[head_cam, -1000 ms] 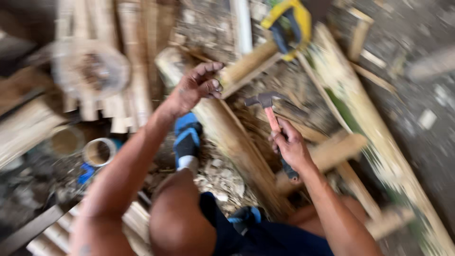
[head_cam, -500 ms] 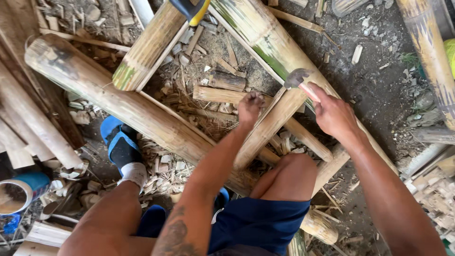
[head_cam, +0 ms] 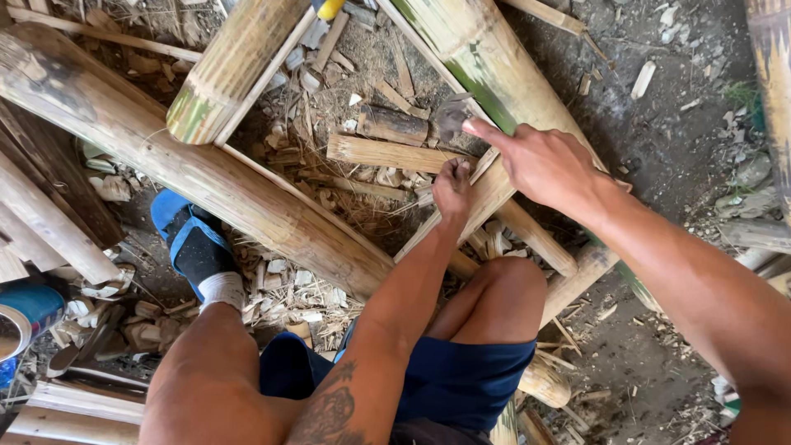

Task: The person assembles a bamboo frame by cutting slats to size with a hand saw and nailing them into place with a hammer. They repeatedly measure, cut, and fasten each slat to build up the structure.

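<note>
Left hand: our left hand (head_cam: 452, 188), at frame centre, is closed around the upper end of a pale split bamboo slat (head_cam: 482, 202) that slants down to the left.
Right hand: our right hand (head_cam: 544, 165), upper right of centre, is over a grey metal hammer head (head_cam: 451, 120); we cannot tell whether it grips the handle.
Bamboo: a thick green-and-tan bamboo pole (head_cam: 470, 58) runs from top centre past the right hand; a long weathered pole (head_cam: 189, 165) crosses the upper left.
Foot: a blue sandal with white sock (head_cam: 198, 247) rests at left.

a split bamboo slat (head_cam: 486, 198), pale and flat, lies slanted across a thick green-streaked bamboo pole (head_cam: 486, 78) on the dirt floor, propped over other cut pieces beside a short wood block (head_cam: 391, 125).
</note>
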